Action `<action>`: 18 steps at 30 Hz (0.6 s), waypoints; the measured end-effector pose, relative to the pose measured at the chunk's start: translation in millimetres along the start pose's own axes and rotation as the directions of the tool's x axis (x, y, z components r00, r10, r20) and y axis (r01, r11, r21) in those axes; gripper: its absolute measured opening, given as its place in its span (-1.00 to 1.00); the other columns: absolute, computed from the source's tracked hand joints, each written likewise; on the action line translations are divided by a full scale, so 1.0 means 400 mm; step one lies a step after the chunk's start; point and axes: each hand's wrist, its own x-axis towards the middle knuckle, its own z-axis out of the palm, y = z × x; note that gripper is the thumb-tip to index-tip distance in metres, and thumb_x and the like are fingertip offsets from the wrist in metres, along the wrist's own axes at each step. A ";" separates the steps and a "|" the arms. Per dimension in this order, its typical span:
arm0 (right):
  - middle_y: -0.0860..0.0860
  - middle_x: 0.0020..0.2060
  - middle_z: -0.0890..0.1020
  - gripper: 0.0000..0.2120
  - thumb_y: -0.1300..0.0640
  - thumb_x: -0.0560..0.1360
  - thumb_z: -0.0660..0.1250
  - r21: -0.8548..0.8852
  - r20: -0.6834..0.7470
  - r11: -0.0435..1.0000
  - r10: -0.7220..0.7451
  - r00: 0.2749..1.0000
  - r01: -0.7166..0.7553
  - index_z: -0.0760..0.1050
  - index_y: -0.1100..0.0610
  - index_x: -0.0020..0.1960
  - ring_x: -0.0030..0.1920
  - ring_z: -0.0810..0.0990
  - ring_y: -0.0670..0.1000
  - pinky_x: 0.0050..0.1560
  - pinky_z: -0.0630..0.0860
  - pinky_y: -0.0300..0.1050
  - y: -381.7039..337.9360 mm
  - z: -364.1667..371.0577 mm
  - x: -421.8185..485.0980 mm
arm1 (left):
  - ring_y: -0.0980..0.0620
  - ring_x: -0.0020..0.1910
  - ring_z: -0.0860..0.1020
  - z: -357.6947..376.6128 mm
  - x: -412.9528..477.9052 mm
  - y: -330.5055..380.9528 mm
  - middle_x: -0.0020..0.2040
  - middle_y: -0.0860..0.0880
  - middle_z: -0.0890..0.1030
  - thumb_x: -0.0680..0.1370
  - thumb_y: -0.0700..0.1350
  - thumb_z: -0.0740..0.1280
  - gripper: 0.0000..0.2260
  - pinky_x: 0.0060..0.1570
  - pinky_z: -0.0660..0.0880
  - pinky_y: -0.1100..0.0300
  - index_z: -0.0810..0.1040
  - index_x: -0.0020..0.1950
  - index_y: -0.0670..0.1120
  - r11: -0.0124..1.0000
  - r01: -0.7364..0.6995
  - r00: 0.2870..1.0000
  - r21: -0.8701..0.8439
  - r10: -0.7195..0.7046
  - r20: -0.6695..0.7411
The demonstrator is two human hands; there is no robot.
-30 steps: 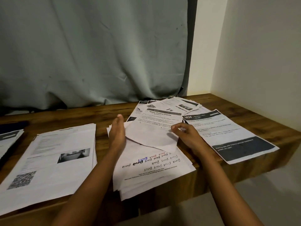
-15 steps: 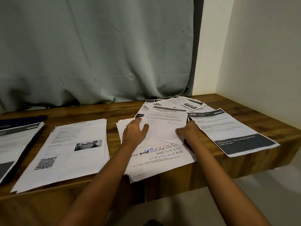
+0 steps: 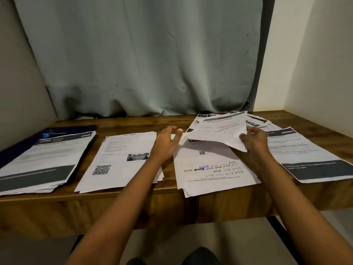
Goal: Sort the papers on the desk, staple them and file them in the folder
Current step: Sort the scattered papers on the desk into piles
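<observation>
Several paper piles lie along the wooden desk (image 3: 133, 123). My right hand (image 3: 255, 139) grips the near right corner of a printed sheet headed "Water Potted Plants" (image 3: 219, 129), lifted off the middle-right pile with handwriting (image 3: 214, 165). My left hand (image 3: 167, 143) hovers with fingers spread at that pile's left edge, close to the lifted sheet's left corner. A pile with a QR code and photo (image 3: 122, 159) lies left of it. A pile with a dark band (image 3: 44, 161) rests at the far left on a dark blue folder (image 3: 72, 129).
A sheet with a dark footer (image 3: 305, 157) lies at the right end, overhanging the front edge. More loose printed sheets (image 3: 256, 121) fan out at the back right. A grey curtain (image 3: 143, 64) hangs behind the desk, and a white wall stands at the right.
My right hand has lifted the "Water Potted Plants" sheet off the middle pile. My left hand has come off the paper and opened. The view has swung left, revealing the far-left pile and folder.
</observation>
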 end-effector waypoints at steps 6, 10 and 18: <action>0.08 0.02 0.62 -0.70 0.29 0.51 0.31 -0.004 0.167 0.985 -0.170 0.971 0.173 0.44 0.14 0.22 -0.06 0.63 0.08 -0.21 0.59 -0.09 -0.036 0.104 -0.158 | -0.13 0.40 0.33 -0.198 -0.122 -0.108 0.44 -0.13 0.36 0.58 0.24 0.02 -0.46 0.30 0.32 -0.02 0.29 0.45 -0.03 0.984 0.172 0.982 0.043 -0.167 -0.093; 0.05 0.11 0.58 -0.69 0.23 0.52 0.31 -0.057 0.325 0.967 -0.216 0.921 0.247 0.40 0.10 0.25 0.05 0.59 0.08 0.00 0.59 0.00 -0.033 0.219 -0.258 | -0.09 0.35 0.39 -0.332 -0.200 -0.135 0.40 -0.11 0.41 0.60 0.16 0.06 -0.52 0.19 0.32 0.13 0.30 0.45 -0.05 0.991 0.129 0.931 -0.040 -0.135 -0.339; 0.14 0.21 0.55 -0.70 0.29 0.56 0.22 -0.222 0.531 0.866 -0.278 0.801 0.449 0.37 0.23 0.29 0.18 0.54 0.12 0.01 0.40 -0.27 0.008 0.402 -0.405 | -0.07 0.47 0.21 -0.415 -0.225 -0.172 0.51 -0.06 0.25 0.60 0.21 0.08 -0.47 0.39 0.19 -0.04 0.22 0.49 -0.01 0.961 -0.011 0.990 0.278 0.051 -0.135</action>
